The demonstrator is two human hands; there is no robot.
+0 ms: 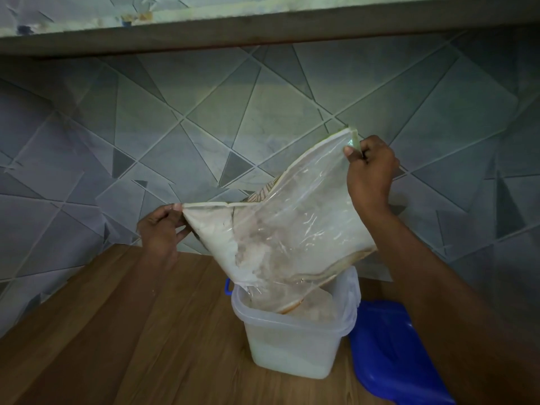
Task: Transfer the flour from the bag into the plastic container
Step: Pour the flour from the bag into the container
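Both hands hold the clear bag [280, 229] upside down, its long axis tilting up to the right, left hand [159, 229] and right hand [369, 171] each pinching 1 bottom corner, mouth down inside the plastic container [292, 346] on the wooden counter [131, 331].

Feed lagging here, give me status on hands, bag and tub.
Left hand and right hand grip upended clear plastic flour bag. Mouth inside translucent plastic container. Blue lid beside, nothing blocking.
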